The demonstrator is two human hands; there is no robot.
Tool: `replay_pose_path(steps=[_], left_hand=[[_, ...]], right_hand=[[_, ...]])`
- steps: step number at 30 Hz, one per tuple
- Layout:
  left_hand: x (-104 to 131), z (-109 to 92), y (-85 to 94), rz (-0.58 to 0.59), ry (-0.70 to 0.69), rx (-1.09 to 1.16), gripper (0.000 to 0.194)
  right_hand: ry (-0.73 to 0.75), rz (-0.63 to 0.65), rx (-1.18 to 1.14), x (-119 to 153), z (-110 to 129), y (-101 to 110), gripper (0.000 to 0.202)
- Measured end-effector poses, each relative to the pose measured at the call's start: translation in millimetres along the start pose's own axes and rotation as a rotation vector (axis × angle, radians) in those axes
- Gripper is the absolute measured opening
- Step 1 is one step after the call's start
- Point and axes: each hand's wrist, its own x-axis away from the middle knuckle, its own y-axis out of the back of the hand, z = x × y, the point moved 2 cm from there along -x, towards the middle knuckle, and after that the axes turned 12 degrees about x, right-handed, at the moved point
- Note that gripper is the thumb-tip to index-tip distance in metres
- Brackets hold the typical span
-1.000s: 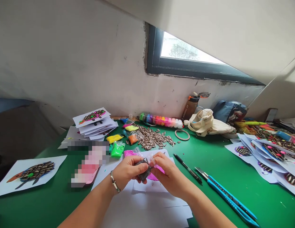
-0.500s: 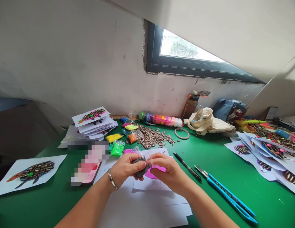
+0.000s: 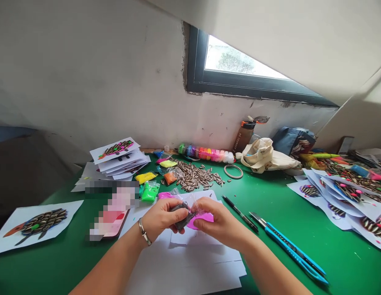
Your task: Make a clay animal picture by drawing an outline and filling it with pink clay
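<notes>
My left hand (image 3: 162, 214) grips a small clear bag of dark grey clay (image 3: 183, 222) between thumb and fingers. The fingers of my right hand (image 3: 223, 221) pinch the loose clear plastic at the bag's other end. Directly beneath and behind the hands lies a drawing sheet with a flat bright pink shape (image 3: 204, 220) on it, partly covered by my fingers. That sheet rests on larger white paper (image 3: 184, 266). Just beyond my left hand are bags of green clay (image 3: 150, 191) and pink clay (image 3: 165, 195).
Striped sunflower seeds (image 3: 196, 176) are heaped behind the hands, beside a tape roll (image 3: 233, 172). To the right lie a black pen (image 3: 239, 214) and a blue craft knife (image 3: 290, 248), blade exposed. Paper stacks (image 3: 123, 166) and a seed picture (image 3: 39, 225) lie left; a bottle (image 3: 244, 135) stands behind.
My right hand has shifted slightly, and the clear plastic between the hands looks more spread. My left hand keeps its hold on the bag. The view has moved a little.
</notes>
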Motion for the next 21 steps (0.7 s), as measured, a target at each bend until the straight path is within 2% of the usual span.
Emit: replay_pose_path(steps=[4, 8, 13, 21], left_hand=[[0.3, -0.1, 0.5, 0.0, 0.014, -0.001, 0.039], [0.6, 0.2, -0.2, 0.019, 0.025, 0.001, 0.036], [1.3, 0.5, -1.4, 0.037, 0.052, -0.004, 0.034], [1.7, 0.2, -2.9, 0.029, 0.073, -0.015, 0.036]], right_hand=[[0.032, 0.05, -0.043, 0.5, 1.1, 8.9, 0.008], [0.031, 0.132, -0.085, 0.5, 1.1, 15.3, 0.017], [-0.073, 0.189, -0.302, 1.3, -7.1, 16.1, 0.027], [-0.186, 0.196, -0.525, 0.6, -17.8, 9.5, 0.023]])
